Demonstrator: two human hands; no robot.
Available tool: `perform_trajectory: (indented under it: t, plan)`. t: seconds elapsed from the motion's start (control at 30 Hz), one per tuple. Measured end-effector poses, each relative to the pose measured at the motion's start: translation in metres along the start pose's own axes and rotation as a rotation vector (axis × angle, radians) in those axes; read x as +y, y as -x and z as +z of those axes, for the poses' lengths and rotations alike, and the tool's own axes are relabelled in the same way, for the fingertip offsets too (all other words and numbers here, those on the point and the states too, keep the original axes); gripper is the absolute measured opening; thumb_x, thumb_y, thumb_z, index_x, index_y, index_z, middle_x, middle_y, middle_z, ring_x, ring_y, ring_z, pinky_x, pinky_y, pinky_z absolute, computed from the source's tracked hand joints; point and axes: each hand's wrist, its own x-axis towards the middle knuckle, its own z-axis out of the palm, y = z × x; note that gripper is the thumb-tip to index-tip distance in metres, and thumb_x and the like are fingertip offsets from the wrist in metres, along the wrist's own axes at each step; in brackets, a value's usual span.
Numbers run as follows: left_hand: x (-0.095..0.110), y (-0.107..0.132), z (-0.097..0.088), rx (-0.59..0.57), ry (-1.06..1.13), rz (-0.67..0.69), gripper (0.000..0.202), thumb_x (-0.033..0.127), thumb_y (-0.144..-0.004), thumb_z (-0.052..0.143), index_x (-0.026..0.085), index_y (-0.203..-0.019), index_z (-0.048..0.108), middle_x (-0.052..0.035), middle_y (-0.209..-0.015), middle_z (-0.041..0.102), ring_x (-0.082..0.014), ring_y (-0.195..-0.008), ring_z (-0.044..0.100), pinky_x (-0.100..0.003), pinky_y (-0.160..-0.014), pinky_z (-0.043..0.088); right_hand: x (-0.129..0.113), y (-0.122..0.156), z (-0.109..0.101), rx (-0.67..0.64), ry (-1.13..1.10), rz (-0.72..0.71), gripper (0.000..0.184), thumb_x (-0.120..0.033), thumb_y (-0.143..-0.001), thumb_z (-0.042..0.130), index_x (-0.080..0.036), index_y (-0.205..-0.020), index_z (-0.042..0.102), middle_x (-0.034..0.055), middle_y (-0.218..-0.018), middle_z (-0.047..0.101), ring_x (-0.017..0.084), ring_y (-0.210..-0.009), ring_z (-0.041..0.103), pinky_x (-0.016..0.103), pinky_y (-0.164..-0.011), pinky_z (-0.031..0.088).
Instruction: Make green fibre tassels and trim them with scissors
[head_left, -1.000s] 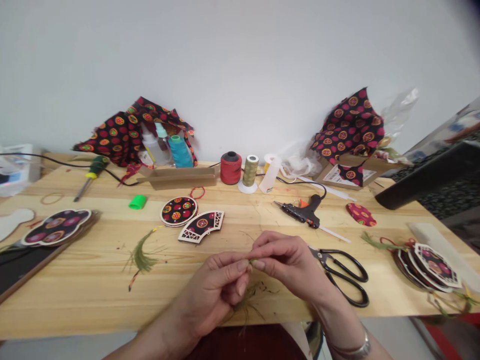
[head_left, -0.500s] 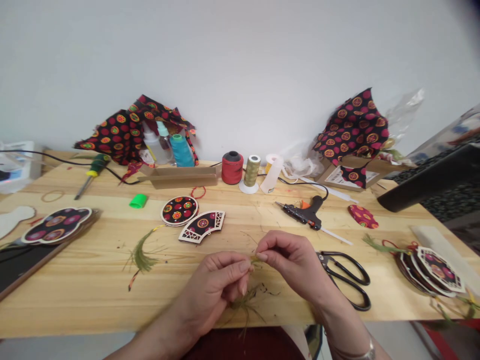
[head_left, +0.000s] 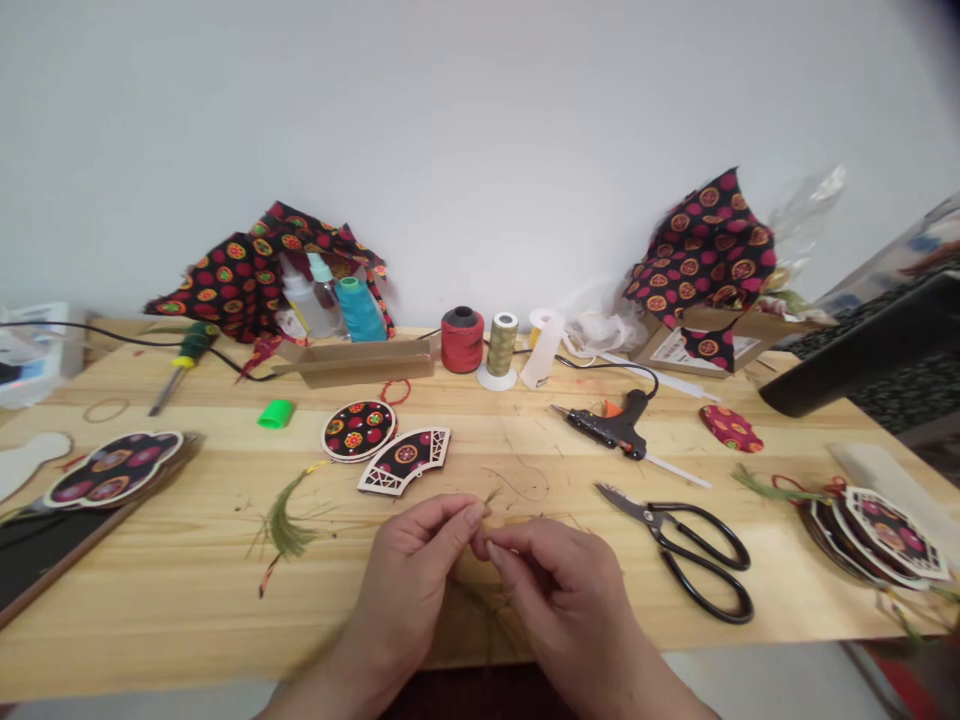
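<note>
Over the front of the table, my left hand (head_left: 420, 570) pinches a small bundle of olive-green thread (head_left: 492, 494), whose tip sticks up past the thumb. Close against it, my right hand (head_left: 566, 585) is closed in a pinch at the same bundle; its fingertips hide most of what they grip. Loose green strands (head_left: 484, 598) show dimly below and between the hands. To the right lie black-handled scissors (head_left: 666, 535), blades partly apart. Beyond my hands sit a fan-shaped ornament (head_left: 406, 455) and a round ornament (head_left: 358, 430) with a green tassel (head_left: 287, 522).
A glue gun (head_left: 615, 428) lies behind the scissors. Thread spools (head_left: 462, 342), a cardboard box (head_left: 360, 365) and patterned cloth (head_left: 705, 250) line the wall. Stacked ornaments (head_left: 877, 540) are at right; a screwdriver (head_left: 176, 375) and green cap (head_left: 276, 413) are at left.
My right hand has come down and toward me, now beside and slightly below the left fingertips. My left hand has turned more upright. The scissors' blades have come into view.
</note>
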Motion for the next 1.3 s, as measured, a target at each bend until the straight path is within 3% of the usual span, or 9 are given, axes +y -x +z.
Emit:
perform_trajectory:
  t: [0.37,0.57,0.7,0.83,0.93,1.1,1.23,1.3]
  plan:
    - [0.000,0.000,-0.003,0.019,-0.057,0.024,0.013,0.026,-0.075,0.067,0.019,-0.064,0.069,0.0049,-0.052,0.057,-0.0114,-0.054,0.048,-0.021,-0.057,0.039,0.007,0.006,-0.003,-0.011,0.154,-0.123,0.018,-0.014,-0.086,0.049,-0.018,-0.080,0.065,0.0010,-0.062,0.063,0.012,-0.053,0.055,0.022,-0.052,0.037]
    - [0.003,-0.001,-0.001,0.016,-0.104,0.022,0.017,0.025,-0.076,0.066,0.020,-0.060,0.068,0.0045,-0.053,0.056,-0.0124,-0.057,0.048,-0.022,-0.060,0.039,0.004,0.002,-0.013,-0.167,0.299,-0.184,0.018,-0.012,-0.088,0.047,-0.019,-0.085,0.063,0.0020,-0.065,0.061,0.013,-0.057,0.052,0.024,-0.054,0.033]
    - [0.004,-0.001,-0.003,0.010,-0.124,0.012,0.015,0.026,-0.076,0.066,0.020,-0.063,0.070,0.0045,-0.052,0.056,-0.0126,-0.056,0.048,-0.023,-0.058,0.038,0.004,0.000,-0.015,-0.176,0.307,-0.195,0.018,-0.013,-0.089,0.046,-0.020,-0.085,0.063,0.0012,-0.063,0.058,0.013,-0.056,0.049,0.025,-0.054,0.032]
    - [0.007,-0.001,-0.003,-0.053,-0.160,-0.034,0.013,0.027,-0.075,0.067,0.020,-0.065,0.071,0.0035,-0.053,0.057,-0.0129,-0.056,0.049,-0.023,-0.057,0.037,0.003,-0.007,-0.026,-0.222,0.363,-0.207,0.019,-0.012,-0.087,0.048,-0.022,-0.084,0.064,-0.0003,-0.062,0.055,0.013,-0.059,0.048,0.026,-0.054,0.029]
    - [0.007,0.001,-0.002,-0.165,-0.156,-0.065,0.017,0.027,-0.076,0.066,0.019,-0.061,0.070,0.0030,-0.052,0.058,-0.0125,-0.055,0.048,-0.023,-0.056,0.037,0.000,-0.015,-0.035,-0.259,0.396,-0.188,0.021,-0.011,-0.086,0.049,-0.023,-0.083,0.066,-0.0007,-0.061,0.053,0.013,-0.058,0.048,0.026,-0.054,0.029]
    - [0.005,0.004,-0.002,-0.325,-0.075,-0.070,0.021,0.026,-0.077,0.065,0.018,-0.058,0.069,0.0023,-0.048,0.058,-0.0115,-0.051,0.047,-0.023,-0.055,0.035,0.007,-0.028,-0.036,-0.229,0.149,-0.089,0.016,-0.012,-0.085,0.055,-0.019,-0.080,0.068,-0.0004,-0.065,0.062,0.011,-0.061,0.055,0.021,-0.057,0.036]
    - [0.005,0.005,-0.003,-0.251,0.080,-0.132,0.016,0.030,-0.074,0.068,0.017,-0.065,0.072,0.0021,-0.045,0.058,-0.0093,-0.045,0.040,-0.022,-0.047,0.029,0.020,-0.031,-0.029,-0.179,-0.079,0.011,0.013,-0.010,-0.080,0.060,-0.018,-0.073,0.068,-0.0011,-0.065,0.060,0.010,-0.063,0.056,0.021,-0.060,0.042]
    - [0.006,0.004,-0.003,-0.200,0.127,-0.144,0.014,0.030,-0.071,0.070,0.017,-0.066,0.073,0.0021,-0.045,0.057,-0.0083,-0.044,0.037,-0.022,-0.046,0.027,0.023,-0.029,-0.025,-0.137,-0.143,0.034,0.012,-0.009,-0.078,0.062,-0.017,-0.072,0.068,0.0011,-0.074,0.060,0.012,-0.072,0.058,0.023,-0.067,0.045]
